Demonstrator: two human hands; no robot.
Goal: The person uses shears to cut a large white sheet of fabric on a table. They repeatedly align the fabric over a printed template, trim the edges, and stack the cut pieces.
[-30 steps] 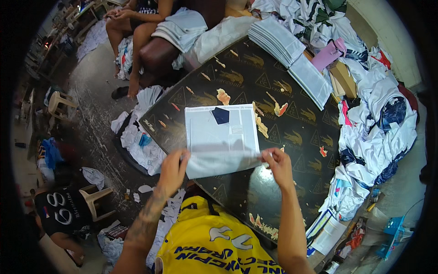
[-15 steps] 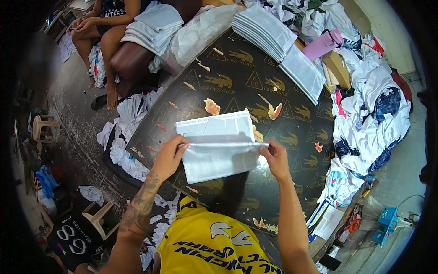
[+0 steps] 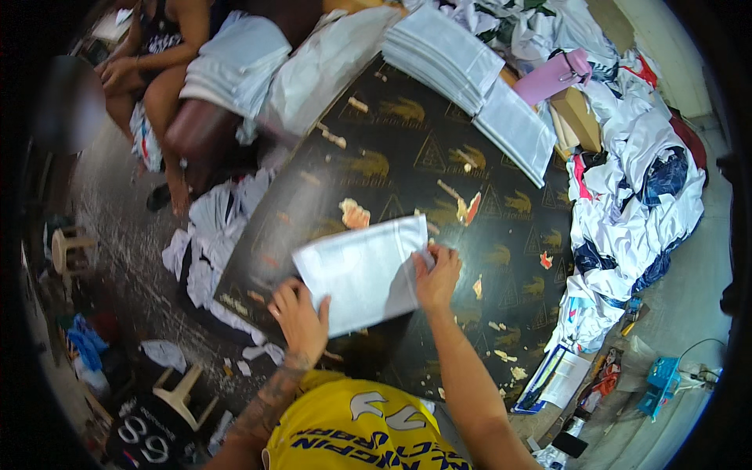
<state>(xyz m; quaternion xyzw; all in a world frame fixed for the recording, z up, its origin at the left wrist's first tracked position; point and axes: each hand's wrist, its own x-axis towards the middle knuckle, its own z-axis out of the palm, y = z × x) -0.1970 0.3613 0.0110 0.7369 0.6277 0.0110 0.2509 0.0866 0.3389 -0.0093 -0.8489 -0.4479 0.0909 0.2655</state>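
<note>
A flat, silvery-white rectangular plastic pouch (image 3: 364, 270) lies slightly tilted on the dark table (image 3: 352, 188). At its lower left corner is my left hand (image 3: 301, 319), the thumb against the pouch and the fingers spread apart just outside the edge. My right hand (image 3: 439, 278) grips the pouch's right edge, its thumb on top and its fingers bent at the side; their tips are partly hidden. A shadow falls across the pouch beside this hand. Several similar pouches are fanned in an overlapping stack (image 3: 446, 59) at the table's far edge.
A pink tumbler (image 3: 552, 76) and an open cardboard box (image 3: 577, 117) stand right of the stack. White and navy cloth (image 3: 627, 211) is heaped along the right. Torn patches mark the tabletop. A seated person (image 3: 160, 66) is at the far left, near more folded pouches (image 3: 239, 66).
The fold line across the pouch no longer shows; its upper face is now plain. My left hand has moved down and opened, and my right hand has shifted slightly left. The view has shifted too.
</note>
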